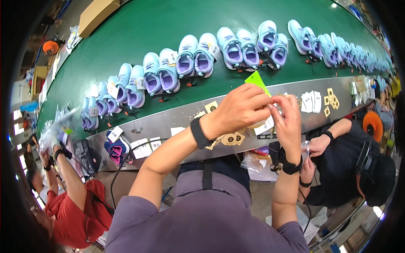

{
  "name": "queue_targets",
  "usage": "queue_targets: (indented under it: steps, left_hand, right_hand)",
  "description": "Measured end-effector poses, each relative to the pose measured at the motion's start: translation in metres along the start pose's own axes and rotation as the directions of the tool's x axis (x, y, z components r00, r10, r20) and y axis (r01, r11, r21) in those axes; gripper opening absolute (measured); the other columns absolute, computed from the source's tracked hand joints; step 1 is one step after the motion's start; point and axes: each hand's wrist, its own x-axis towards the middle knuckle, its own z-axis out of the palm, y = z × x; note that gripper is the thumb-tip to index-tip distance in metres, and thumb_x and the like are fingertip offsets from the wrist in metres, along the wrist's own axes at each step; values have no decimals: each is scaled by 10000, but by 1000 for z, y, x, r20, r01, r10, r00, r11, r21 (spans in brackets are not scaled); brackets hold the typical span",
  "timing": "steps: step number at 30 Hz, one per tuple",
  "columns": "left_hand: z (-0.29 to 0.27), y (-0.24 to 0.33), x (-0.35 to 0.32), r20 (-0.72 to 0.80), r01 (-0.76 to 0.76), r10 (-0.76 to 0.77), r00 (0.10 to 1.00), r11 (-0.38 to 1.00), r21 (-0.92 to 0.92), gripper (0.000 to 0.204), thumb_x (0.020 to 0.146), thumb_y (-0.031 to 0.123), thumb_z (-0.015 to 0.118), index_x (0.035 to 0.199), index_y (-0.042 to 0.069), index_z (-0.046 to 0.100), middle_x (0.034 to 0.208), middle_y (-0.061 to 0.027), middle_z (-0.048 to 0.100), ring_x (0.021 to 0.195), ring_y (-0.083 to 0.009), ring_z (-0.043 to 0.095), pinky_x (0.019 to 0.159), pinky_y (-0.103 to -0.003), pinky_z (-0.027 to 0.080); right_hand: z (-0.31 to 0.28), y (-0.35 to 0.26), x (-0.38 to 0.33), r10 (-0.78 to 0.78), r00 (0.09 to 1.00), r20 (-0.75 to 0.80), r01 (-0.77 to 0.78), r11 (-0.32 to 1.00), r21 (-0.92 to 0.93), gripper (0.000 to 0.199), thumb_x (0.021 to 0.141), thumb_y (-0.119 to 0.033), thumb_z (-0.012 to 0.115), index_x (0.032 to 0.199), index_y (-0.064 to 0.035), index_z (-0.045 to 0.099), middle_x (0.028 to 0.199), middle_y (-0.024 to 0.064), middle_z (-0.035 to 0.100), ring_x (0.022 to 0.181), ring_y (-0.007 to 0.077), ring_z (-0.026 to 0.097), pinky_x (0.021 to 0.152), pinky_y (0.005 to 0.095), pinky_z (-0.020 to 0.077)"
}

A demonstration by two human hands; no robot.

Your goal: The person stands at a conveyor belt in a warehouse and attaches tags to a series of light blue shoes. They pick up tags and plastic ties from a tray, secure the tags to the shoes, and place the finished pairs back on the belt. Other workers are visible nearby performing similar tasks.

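My left hand [244,106] is closed, with a bright green tag [257,80] sticking up from behind its fingers. My right hand [287,120] is pinched right beside it, fingertips meeting those of the left. Whatever lies between the fingertips is too small to make out. Both hands are over the metal ledge [194,126]. Just beyond them, pairs of light blue shoes with purple linings [232,49] stand in a row on the green conveyor belt [139,25]. Several of these shoes carry white tags.
Kraft tags [230,139] and white label cards [311,101] lie on the ledge. A navy and pink shoe [117,151] sits at its left. Co-workers in red [82,215] and black [337,168] flank me. A plastic bag [256,161] lies below the ledge.
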Motion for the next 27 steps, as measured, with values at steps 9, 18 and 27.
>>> queue_targets:
  steps: [9,18,27]
  left_hand:
    - [35,-63,16,148,320,-297,944,932,-169,364,748,385,689,951,95,605,914,-73,620,839,-279,595,713,-377,477]
    - [108,-174,-46,515,299,-377,770,926,231,257,870,283,543,1061,110,531,1011,-62,558,785,-311,574,664,-434,463]
    - [74,-193,-28,272,401,-369,889,914,-69,132,810,174,604,861,52,610,833,-106,590,776,-292,599,650,-382,482]
  right_hand:
    - [-21,32,80,-47,981,-189,102,951,293,111,940,-126,485,953,-26,532,919,49,640,729,62,548,634,223,438]
    - [-51,86,136,106,994,11,-106,994,11,125,901,-118,486,1008,-65,525,646,0,486,588,73,461,548,241,389]
    - [9,136,186,169,888,428,-21,944,-330,267,819,-94,473,1073,-75,553,788,99,657,811,278,635,687,378,474]
